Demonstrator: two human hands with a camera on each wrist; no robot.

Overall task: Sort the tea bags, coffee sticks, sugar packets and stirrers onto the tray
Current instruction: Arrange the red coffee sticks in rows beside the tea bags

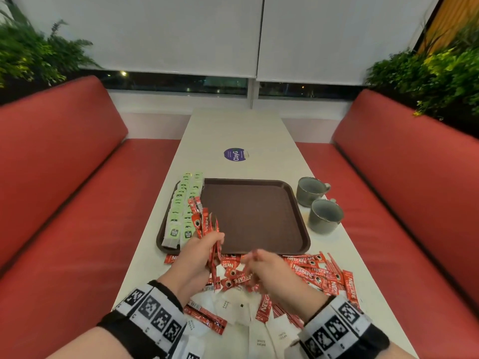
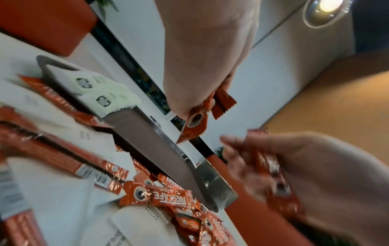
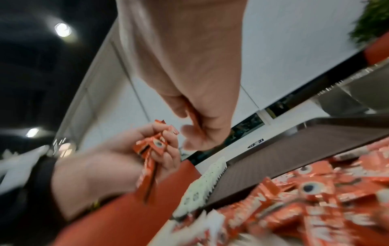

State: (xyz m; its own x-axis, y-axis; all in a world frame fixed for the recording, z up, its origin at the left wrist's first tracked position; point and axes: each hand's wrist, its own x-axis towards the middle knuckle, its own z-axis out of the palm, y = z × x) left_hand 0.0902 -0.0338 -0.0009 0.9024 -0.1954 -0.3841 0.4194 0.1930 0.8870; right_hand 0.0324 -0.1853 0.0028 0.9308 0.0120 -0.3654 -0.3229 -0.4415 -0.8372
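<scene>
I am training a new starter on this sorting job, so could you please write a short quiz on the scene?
1. True or false: the tea bags lie on the tray.
2. What does the left hand hold?
3. The two mugs stand: A) on the tray, B) on the table beside it.

Key: 1 true, along its left side. 2 a bunch of coffee sticks. 3 B.

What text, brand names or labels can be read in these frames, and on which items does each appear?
"NESCAFE" and "CLASSIC": red coffee sticks loose on the table.
"WHITE SUGAR": white sugar packets nearest the camera.
"ClayG": round purple sticker on the table beyond the tray.
Dark logos on the green tea bags: too small to read.
Fine print on the sticker: unreadable.
Wristband markers: patterns, no words.
</scene>
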